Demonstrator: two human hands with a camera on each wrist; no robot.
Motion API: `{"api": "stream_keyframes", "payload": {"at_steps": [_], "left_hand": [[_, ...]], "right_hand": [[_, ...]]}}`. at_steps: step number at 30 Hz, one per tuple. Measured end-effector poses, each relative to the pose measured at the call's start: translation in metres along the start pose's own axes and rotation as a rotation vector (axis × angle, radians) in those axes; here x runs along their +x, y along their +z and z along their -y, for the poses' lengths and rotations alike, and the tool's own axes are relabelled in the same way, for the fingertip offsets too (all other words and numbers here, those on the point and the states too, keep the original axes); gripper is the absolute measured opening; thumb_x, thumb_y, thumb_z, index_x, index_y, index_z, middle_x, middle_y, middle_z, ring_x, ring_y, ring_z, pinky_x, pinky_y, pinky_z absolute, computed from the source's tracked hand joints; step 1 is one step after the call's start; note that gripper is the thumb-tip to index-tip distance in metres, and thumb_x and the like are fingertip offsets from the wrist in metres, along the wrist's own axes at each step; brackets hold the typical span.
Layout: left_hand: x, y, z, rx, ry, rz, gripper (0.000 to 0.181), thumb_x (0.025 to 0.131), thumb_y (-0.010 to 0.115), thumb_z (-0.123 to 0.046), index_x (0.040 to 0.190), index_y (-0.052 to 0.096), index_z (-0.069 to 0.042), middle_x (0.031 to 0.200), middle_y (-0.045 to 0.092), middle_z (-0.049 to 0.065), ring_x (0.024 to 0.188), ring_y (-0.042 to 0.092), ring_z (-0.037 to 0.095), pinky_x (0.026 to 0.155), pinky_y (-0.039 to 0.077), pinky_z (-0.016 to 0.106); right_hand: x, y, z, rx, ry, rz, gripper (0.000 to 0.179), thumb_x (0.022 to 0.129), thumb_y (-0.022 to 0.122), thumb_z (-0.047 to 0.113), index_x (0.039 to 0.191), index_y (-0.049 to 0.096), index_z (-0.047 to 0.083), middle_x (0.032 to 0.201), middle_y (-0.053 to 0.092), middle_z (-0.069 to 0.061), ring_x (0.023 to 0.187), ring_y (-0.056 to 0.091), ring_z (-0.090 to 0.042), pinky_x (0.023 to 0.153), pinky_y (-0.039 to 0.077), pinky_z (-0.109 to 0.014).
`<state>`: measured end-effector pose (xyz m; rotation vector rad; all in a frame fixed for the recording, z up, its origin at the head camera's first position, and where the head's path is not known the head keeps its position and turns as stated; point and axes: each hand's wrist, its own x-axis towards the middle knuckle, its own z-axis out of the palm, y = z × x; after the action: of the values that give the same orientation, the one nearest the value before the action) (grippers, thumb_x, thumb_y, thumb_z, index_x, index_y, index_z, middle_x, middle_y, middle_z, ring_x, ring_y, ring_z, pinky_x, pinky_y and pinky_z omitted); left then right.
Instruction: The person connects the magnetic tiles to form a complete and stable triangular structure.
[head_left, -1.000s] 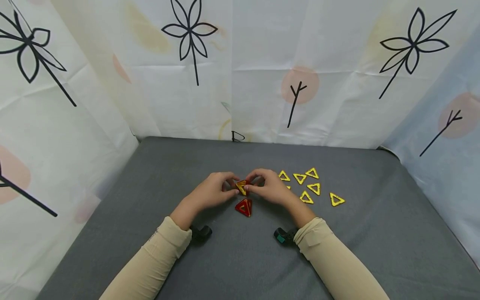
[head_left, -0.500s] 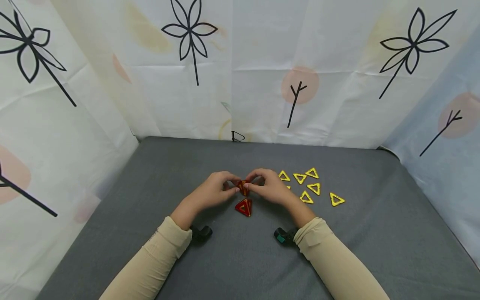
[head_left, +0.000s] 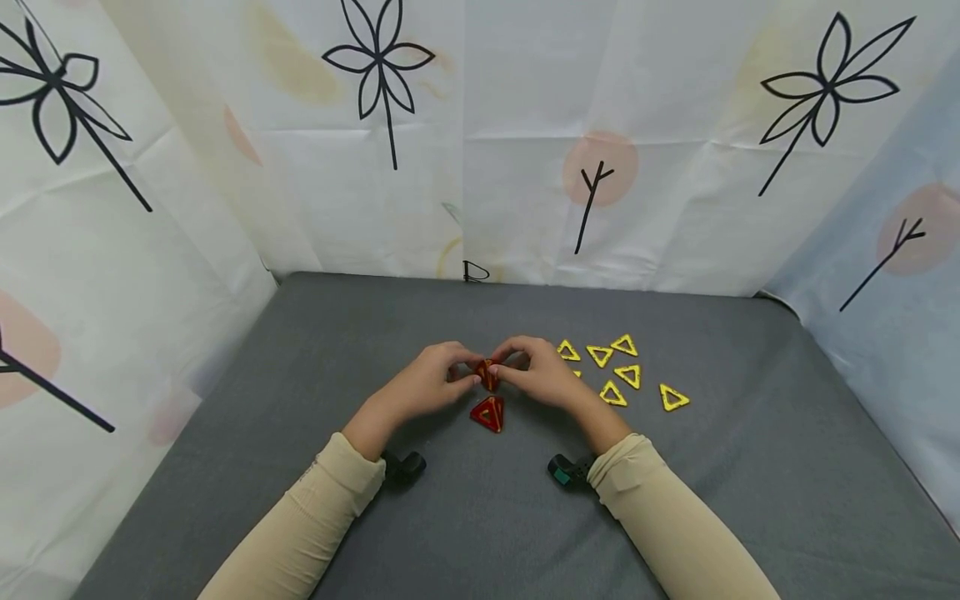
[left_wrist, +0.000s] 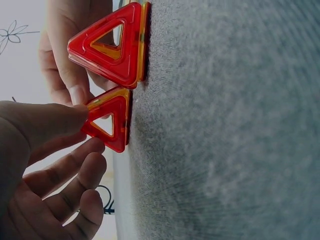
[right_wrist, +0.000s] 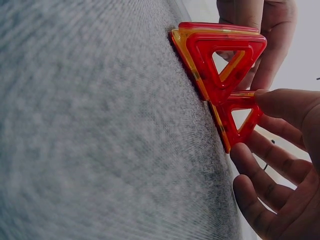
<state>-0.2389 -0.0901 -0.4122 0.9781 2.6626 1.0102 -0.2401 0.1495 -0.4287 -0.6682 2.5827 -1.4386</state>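
Yellow triangles (head_left: 638, 377) right in head view only, far red pyramid (head_left: 487, 377) and near red pyramid (head_left: 495, 414) see-through in wrist views only; left hand (head_left: 427, 377), right hand (head_left: 542, 377), angled inward, pinch far red pyramid at centre.

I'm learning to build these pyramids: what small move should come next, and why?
Probably ease the right hand gently off the far pyramid. It and the left hand both pinch near the top, the red sides appear to lean together, and the base seems to rest on the gray table. The near pyramid stands with no hand on it, so this one may hold too.
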Motion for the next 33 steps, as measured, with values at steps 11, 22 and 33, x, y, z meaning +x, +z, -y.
{"api": "stream_keyframes", "payload": {"at_steps": [11, 22, 33], "left_hand": [[0.0010, 0.0003, -0.0020, -0.001, -0.022, 0.003, 0.038, 0.104, 0.071, -0.019, 0.140, 0.070, -0.009, 0.121, 0.072, 0.004, 0.088, 0.060, 0.013, 0.073, 0.052, 0.029], [0.0003, 0.0022, -0.0023, -0.010, -0.028, 0.011, 0.040, 0.105, 0.070, -0.018, 0.142, 0.068, -0.007, 0.118, 0.070, 0.006, 0.084, 0.059, 0.014, 0.069, 0.051, 0.027], [-0.0015, 0.0003, -0.0036, 0.004, -0.001, 0.003, 0.041, 0.104, 0.071, -0.019, 0.142, 0.068, -0.007, 0.124, 0.071, 0.008, 0.089, 0.061, 0.013, 0.075, 0.055, 0.031]], "right_hand": [[0.0007, -0.0015, -0.0002, -0.001, -0.008, -0.005, 0.017, 0.104, 0.070, 0.018, 0.116, 0.075, 0.006, 0.117, 0.074, -0.016, 0.103, 0.076, -0.035, 0.070, 0.058, -0.033], [0.0011, -0.0003, -0.0005, -0.003, 0.001, -0.008, 0.015, 0.104, 0.070, 0.018, 0.115, 0.075, 0.009, 0.117, 0.075, -0.013, 0.099, 0.077, -0.030, 0.066, 0.059, -0.033], [0.0007, -0.0019, 0.0000, -0.029, 0.022, -0.014, 0.018, 0.105, 0.069, 0.020, 0.118, 0.075, 0.009, 0.120, 0.074, -0.012, 0.102, 0.076, -0.031, 0.070, 0.060, -0.035]]}}
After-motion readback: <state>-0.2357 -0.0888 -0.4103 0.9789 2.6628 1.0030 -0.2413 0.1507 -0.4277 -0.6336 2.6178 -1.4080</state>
